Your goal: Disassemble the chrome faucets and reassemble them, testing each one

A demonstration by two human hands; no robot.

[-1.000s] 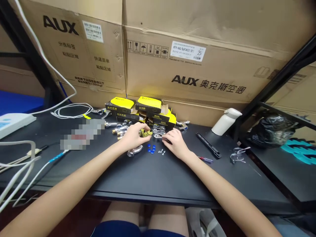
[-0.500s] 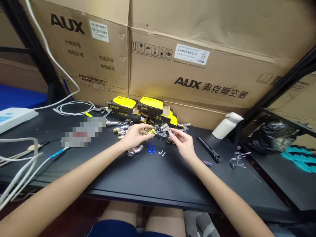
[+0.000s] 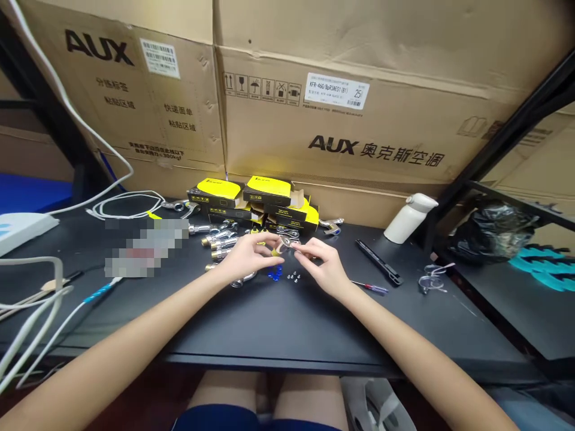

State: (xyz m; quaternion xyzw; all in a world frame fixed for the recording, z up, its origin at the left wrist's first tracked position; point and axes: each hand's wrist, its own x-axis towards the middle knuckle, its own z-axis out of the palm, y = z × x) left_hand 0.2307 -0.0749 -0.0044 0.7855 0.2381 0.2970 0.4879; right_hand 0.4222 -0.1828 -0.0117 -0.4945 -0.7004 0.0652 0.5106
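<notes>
Between finger and thumb, my left hand (image 3: 254, 256) grips a small yellow-and-chrome fitting, largely covered by the fingers. Pinched in my right hand (image 3: 321, 263) is a chrome faucet handle (image 3: 286, 242), its rounded end against or close to that fitting; whether they touch is unclear. Just in front of the hands lie several blue caps (image 3: 275, 273) and several small screws (image 3: 294, 276). Chrome faucet bodies (image 3: 220, 242) with brass threaded ends lie left of and partly behind my left hand. Further chrome handles (image 3: 332, 226) rest behind my right hand.
Black-and-yellow boxes (image 3: 267, 191) are stacked at the back before large cartons (image 3: 336, 131). On the right are a screwdriver (image 3: 372, 288), a black knife-like tool (image 3: 380, 263), a white bottle (image 3: 411, 218) and glasses (image 3: 433, 278). White cables (image 3: 49, 299) run along the left.
The chrome handle has turned, now showing its rounded end, and my right hand has brought it nearer my left. The whole view has shifted slightly.
</notes>
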